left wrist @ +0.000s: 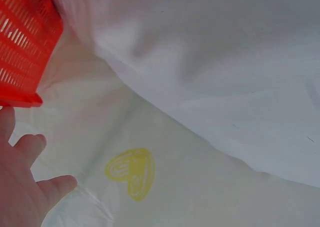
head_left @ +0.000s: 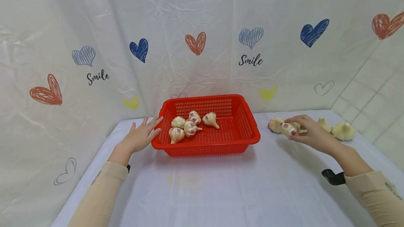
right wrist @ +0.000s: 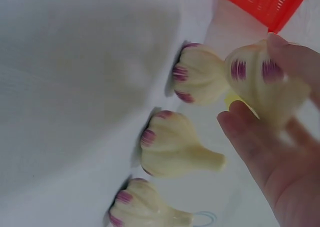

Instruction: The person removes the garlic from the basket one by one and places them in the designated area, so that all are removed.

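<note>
Your right hand (head_left: 312, 134) pinched one garlic bulb (head_left: 288, 130) between thumb and fingers, out at about 3 o'clock from the red basket (head_left: 205, 145). Right wrist view had that bulb tilted, stem turned toward your palm, a bit blurred; it looked lifted off the table (head_left: 221, 188). Your left hand (head_left: 142, 136) held nothing: fingers spread, at the basket's 9 o'clock side, fingertips at the rim and seemingly touching it, maybe to steady it. Inside the basket sat five bulbs: a bunch of four (head_left: 190, 129) toward 9 o'clock, and a fifth bulb (head_left: 209, 119) nearer the middle, stem toward 5 o'clock. On the table, one loose bulb (head_left: 274, 124) lay just beside the held one, at its 10 o'clock, with other loose bulbs (head_left: 343, 131) out toward 3 o'clock. Your hand hid part of that row in the head view, so no full count; right wrist view showed three. Step in hand, my read: the pick, with the bulb gripped but not yet in the basket. The next move likely called for a carry toward 9 o'clock, high enough to clear the basket's 3 o'clock wall, then a release over that half, where mesh floor showed. The round body could have slipped, so the pinch needed to be firm until then.
</note>
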Tool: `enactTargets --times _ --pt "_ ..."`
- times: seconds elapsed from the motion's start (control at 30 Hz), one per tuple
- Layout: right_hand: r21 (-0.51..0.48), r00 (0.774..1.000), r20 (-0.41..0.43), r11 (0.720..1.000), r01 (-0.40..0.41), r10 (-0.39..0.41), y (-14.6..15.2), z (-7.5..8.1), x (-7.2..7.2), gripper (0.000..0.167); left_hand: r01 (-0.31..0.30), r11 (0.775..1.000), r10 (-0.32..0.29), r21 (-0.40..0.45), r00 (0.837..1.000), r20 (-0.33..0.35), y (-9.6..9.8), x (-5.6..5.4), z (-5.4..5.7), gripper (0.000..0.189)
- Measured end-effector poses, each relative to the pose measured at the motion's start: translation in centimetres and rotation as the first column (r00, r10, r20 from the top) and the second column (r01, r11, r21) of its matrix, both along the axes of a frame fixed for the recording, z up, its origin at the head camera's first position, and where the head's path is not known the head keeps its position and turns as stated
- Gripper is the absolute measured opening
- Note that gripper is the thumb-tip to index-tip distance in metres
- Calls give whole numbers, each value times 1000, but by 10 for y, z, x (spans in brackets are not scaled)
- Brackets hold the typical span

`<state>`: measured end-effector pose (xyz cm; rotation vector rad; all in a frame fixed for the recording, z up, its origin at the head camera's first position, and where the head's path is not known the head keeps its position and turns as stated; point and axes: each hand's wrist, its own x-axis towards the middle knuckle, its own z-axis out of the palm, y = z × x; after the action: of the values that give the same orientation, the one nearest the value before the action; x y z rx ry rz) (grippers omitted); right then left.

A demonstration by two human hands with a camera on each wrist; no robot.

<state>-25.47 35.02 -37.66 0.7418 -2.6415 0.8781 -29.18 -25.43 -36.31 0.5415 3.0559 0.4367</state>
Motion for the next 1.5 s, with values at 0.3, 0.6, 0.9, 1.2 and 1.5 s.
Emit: enactTargets --times 0.3,0.6,0.9,1.2,1.5 --pt "160 988 152 987 0 -24 -3 -4 -7 48 2 1000 -2 -6 1000 -3 0 1 0 62" --pt "250 983 178 968 -3 -43 -4 -7 -11 52 8 1000 -8 -5 1000 -3 0 0 1 62" --pt "283 983 178 959 2 -54 -3 -8 -11 53 4 1000 -4 -7 1000 0 0 1 1 62" --pt "329 990 127 944 22 -67 -8 -5 -11 49 12 1000 -12 -4 1000 -1 0 0 1 62" --pt "372 997 72 928 9 -38 -11 -5 -7 44 12 1000 -12 -2 1000 -1 -1 0 0 62"
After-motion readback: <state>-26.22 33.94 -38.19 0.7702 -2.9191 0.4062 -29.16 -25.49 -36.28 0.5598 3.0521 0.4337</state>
